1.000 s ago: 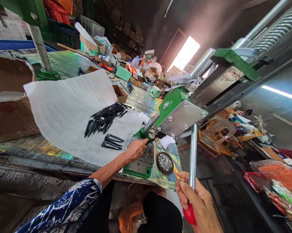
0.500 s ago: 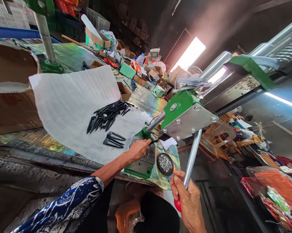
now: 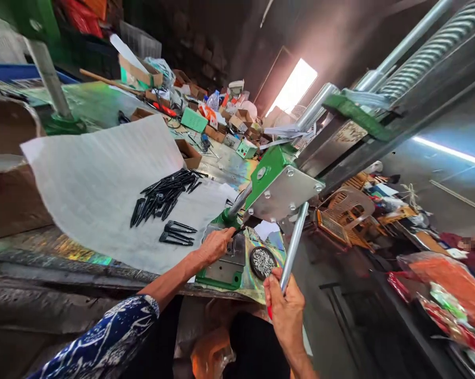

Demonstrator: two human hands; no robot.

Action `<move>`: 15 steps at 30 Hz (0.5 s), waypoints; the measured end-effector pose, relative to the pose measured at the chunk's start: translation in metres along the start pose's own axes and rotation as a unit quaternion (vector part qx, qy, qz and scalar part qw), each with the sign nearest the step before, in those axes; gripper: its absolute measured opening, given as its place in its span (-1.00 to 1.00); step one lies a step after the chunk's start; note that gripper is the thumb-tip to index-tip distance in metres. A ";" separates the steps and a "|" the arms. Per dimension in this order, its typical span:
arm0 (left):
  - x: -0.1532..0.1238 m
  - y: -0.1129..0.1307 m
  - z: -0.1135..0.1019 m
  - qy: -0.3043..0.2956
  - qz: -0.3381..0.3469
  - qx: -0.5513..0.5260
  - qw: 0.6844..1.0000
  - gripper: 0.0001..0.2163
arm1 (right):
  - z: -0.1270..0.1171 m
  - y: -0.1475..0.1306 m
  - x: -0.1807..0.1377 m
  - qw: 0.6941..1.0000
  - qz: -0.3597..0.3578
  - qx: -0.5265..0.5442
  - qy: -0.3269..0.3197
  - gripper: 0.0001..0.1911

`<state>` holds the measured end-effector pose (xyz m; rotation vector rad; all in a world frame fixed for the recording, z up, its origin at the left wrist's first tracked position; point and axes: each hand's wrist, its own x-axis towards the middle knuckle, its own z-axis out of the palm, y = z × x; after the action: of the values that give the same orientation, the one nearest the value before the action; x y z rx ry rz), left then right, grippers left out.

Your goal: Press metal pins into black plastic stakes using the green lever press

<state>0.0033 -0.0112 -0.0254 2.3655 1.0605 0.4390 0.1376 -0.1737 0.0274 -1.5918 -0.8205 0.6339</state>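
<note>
A green hand press [image 3: 279, 181] stands at the near edge of the workbench. My right hand [image 3: 287, 302] is wrapped round its steel lever [image 3: 294, 245], just above the red knob. My left hand [image 3: 216, 245] rests on the press's grey base plate [image 3: 229, 263] and pinches a thin black part under the press head. Left of it, on a white foam sheet [image 3: 99, 179], lies a pile of black pointed parts [image 3: 164, 195], with three finished ones [image 3: 178, 234] set apart. A round black dish of small metal pieces [image 3: 262, 262] sits beside the base.
A brown cardboard box [image 3: 8, 173] stands at the far left. Small cartons, a green box [image 3: 193, 119] and tools crowd the back of the bench. A second green press post [image 3: 50, 79] rises at the left. Plastic chairs [image 3: 350, 213] and bags lie on the right.
My right hand has pulled the lever down and toward me, swinging its lower end leftward. My left hand stays at the press base with the black part.
</note>
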 end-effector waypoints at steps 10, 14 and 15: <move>-0.003 0.008 0.003 0.027 -0.028 0.035 0.999 -0.78 | -0.033 -0.076 -0.034 0.995 0.088 -0.013 -0.052 -0.44; -0.007 0.014 -0.003 0.007 -0.021 0.049 0.999 -0.77 | -0.041 -0.075 -0.031 0.991 0.116 0.000 -0.073 -0.38; -0.007 0.015 -0.005 0.001 -0.021 0.053 0.998 -0.76 | -0.042 -0.073 -0.030 0.990 0.119 0.004 -0.079 -0.37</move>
<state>0.0053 -0.0236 -0.0136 2.4312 1.1579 0.3773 0.1401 -0.2168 0.1051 -1.6624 -0.7468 0.9425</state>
